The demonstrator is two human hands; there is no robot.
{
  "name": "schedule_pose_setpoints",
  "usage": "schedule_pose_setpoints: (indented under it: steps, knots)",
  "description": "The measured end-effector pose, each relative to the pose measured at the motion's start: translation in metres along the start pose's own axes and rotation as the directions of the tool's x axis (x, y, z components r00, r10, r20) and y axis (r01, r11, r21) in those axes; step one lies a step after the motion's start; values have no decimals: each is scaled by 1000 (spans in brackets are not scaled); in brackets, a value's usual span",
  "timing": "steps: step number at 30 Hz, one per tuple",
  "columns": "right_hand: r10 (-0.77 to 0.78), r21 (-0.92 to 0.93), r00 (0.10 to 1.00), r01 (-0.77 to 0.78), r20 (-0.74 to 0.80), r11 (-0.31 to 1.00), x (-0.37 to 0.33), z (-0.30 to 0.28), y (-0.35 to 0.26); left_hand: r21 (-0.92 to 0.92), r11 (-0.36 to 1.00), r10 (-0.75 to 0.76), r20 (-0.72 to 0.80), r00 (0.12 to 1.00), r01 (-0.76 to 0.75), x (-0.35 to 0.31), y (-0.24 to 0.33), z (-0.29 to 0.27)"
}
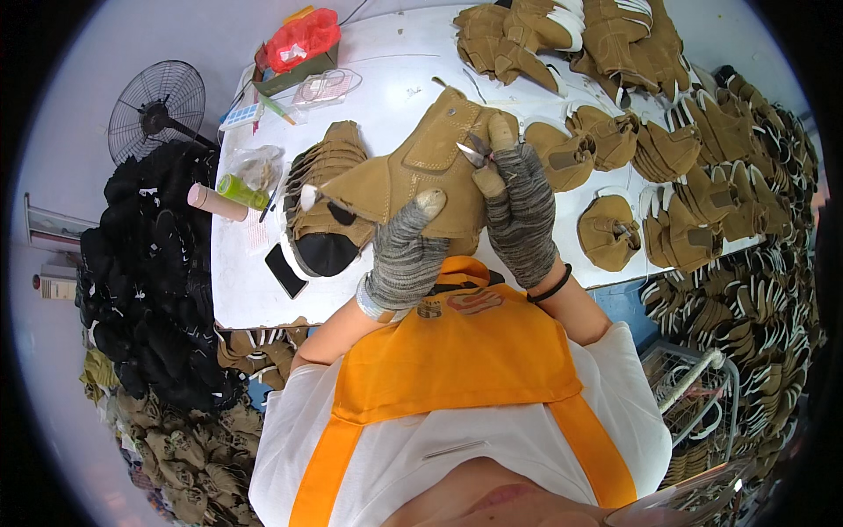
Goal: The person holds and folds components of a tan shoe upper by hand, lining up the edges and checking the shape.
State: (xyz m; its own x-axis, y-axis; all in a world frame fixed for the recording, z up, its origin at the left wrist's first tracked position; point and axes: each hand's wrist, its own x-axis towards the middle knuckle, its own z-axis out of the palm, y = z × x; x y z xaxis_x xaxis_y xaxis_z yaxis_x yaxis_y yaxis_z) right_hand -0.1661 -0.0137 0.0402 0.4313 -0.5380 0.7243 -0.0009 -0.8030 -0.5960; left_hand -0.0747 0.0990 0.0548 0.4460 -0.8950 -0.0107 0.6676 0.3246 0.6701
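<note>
A brown boot upper [421, 167] is held up over the white table in front of my chest. My left hand [408, 250], in a grey knitted glove with bare fingertips, grips its lower left side, thumb on the outer face. My right hand [518, 193], gloved the same way, pinches a small pair of thread snips [472, 155] whose metal blades lie against the upper's stitched panel. Left of it, a stack of similar brown uppers [329, 189] rests on the table, with a black piece at its near end.
More brown uppers [610, 233] stand in rows and heaps on the right side of the white table [241, 294]. A phone [286, 271], a pink bottle [217, 203], a green bottle [241, 191] and a box with a red bag [303, 44] lie left. A fan [158, 111] stands beyond.
</note>
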Motion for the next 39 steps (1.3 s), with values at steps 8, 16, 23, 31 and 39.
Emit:
schedule_pose_setpoints:
  steps: [8, 16, 23, 31, 39]
  knots:
    - [-152, -29, 988, 153, 14, 988, -1, 4, -6, 243, 963, 95, 84, 992, -113, -9, -16, -22]
    - [-179, -44, 982, 182, 67, 982, 1, 6, -8, 306, 951, 13, 103, 995, -44, -12, -31, -39]
    - [-13, 61, 997, 9, 71, 998, -2, 6, -6, 324, 946, -12, 96, 995, -20, -12, -29, -36]
    - [172, 327, 985, -160, -6, 932, -1, 9, -1, 138, 988, 62, 104, 993, -76, -7, -23, -33]
    - [72, 211, 997, -66, -24, 975, 18, -9, -2, -170, 981, -76, 115, 990, 95, -5, -13, -33]
